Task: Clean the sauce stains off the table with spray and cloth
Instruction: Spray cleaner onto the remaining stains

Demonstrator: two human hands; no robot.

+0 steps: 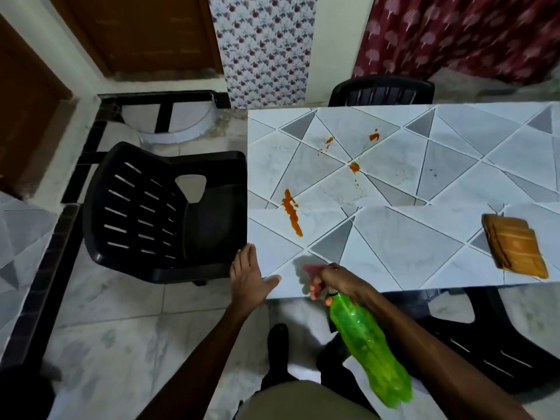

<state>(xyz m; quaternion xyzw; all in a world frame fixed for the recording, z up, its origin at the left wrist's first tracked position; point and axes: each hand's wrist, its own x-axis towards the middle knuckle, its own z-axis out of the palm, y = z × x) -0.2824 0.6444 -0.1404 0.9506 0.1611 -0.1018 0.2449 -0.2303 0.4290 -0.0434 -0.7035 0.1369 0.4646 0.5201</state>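
Head view is the only angle, and its wide lens bends the table (394, 237) so that a seam seems to run across the top; the right end of the table is cut off by the frame edge. The pink spray head is mostly hidden behind the right hand (339, 278), and the lower part of the green spray bottle (368, 344) is smeared by blur. The right hand is closed around the bottle's neck, fingers curled over the trigger (whether it is pressed cannot be told), with the bottle tilted and its nozzle pointing over the near table edge. The left hand (247, 275) lies flat and open, fingers spread, on the near left corner of the table. The sauce stains sit farther in on the tabletop: a long orange streak (292, 216) nearest the hands, smaller spots (354, 167) beyond it. The folded orange cloth (515, 245) lies near the table's front edge, well apart to the right of both hands. A black plastic chair (163, 207) stands at the left end.
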